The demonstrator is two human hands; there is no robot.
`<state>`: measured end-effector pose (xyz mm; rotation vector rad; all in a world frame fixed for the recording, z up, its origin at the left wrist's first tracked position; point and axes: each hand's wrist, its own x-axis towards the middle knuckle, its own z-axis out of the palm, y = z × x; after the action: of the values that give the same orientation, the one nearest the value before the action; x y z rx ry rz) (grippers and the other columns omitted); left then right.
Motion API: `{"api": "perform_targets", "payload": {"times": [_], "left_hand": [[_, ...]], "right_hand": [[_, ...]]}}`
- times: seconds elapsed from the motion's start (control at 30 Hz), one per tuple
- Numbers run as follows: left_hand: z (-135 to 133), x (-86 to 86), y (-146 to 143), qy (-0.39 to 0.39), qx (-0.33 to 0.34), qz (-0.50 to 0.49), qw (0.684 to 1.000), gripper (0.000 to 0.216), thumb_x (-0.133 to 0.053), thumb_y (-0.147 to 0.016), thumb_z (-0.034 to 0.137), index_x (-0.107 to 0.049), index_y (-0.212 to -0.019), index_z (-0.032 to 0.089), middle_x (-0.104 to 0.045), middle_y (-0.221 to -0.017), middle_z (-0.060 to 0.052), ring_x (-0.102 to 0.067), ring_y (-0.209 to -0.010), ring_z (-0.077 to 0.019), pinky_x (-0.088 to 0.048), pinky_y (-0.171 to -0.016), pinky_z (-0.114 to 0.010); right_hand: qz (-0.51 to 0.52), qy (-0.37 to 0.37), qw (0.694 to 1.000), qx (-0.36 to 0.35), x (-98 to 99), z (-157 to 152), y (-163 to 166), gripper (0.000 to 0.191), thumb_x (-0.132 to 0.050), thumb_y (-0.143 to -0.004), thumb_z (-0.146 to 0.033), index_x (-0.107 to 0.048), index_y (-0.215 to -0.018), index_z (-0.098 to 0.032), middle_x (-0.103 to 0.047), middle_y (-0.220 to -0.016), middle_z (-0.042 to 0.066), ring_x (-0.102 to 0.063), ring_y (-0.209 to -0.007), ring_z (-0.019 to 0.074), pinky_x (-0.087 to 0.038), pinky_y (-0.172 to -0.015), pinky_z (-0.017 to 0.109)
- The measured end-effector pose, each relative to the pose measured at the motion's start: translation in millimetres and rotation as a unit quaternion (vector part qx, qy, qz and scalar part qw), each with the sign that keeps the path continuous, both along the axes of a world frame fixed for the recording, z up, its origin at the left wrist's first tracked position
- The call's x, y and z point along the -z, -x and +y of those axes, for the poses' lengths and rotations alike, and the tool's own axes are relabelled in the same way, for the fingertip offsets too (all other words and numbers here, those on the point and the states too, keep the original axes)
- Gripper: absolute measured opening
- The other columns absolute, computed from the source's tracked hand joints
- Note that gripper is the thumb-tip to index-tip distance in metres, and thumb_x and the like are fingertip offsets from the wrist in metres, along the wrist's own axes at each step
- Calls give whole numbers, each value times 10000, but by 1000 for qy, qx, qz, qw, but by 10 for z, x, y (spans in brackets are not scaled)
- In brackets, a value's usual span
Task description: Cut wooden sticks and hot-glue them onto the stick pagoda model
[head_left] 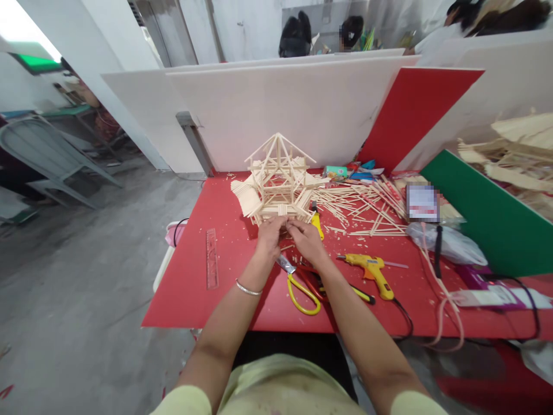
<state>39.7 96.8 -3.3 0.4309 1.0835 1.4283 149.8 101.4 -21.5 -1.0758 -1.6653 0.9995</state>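
Observation:
A pavilion-like model (279,184) built of thin wooden sticks stands on the red tabletop, its pointed roof frame uppermost. At its lower front edge my left hand (270,235) and my right hand (306,239) meet, fingertips pinched close together. Whatever small piece lies between the fingertips is hidden. Just below the hands lie yellow-handled scissors (303,295). A red-handled tool (311,282) is partly covered by my right forearm. Beside the model's right front corner is a yellow-handled tool (317,223).
Loose wooden sticks (358,202) spread right of the model. A yellow glue gun (371,268) lies on the right, its cord trailing off the front edge. A clear ruler (211,259) lies left. White boards (280,109) wall off the back; people sit beyond. A green board (488,213) leans right.

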Motion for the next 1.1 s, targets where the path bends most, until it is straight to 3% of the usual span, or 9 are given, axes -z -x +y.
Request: {"api": "perform_targets", "payload": {"times": [0.73,0.97,1.1], "left_hand": [[-20,-13,2,-11,9,-4,1000,171,-794,-637,268,-692,-716,156,-708,-685,-22,-650,-615,-148,-497,-596,-256],[-14,0,25,-17,16,11,1000,261,-831,-607,343,-686,-718,156,-729,-744,-44,-688,-661,-157,-483,-596,-245],[-19,-9,34,-11,18,11,1000,261,-833,-605,337,-687,-721,153,-733,-754,-45,-695,-676,-156,-479,-588,-234]], "right_hand": [[-4,10,1000,-2,97,40,-72,340,-492,-917,-394,-780,-991,-230,-781,-990,14,-698,-893,199,-527,-836,316],[-65,17,995,69,196,-348,-759,342,-536,-889,-424,-769,-1086,-269,-773,-1074,40,-692,-961,259,-526,-855,380],[-229,32,953,194,263,-660,-1351,362,-540,-873,-435,-757,-1130,-302,-764,-1105,59,-684,-1026,295,-524,-855,385]]}}
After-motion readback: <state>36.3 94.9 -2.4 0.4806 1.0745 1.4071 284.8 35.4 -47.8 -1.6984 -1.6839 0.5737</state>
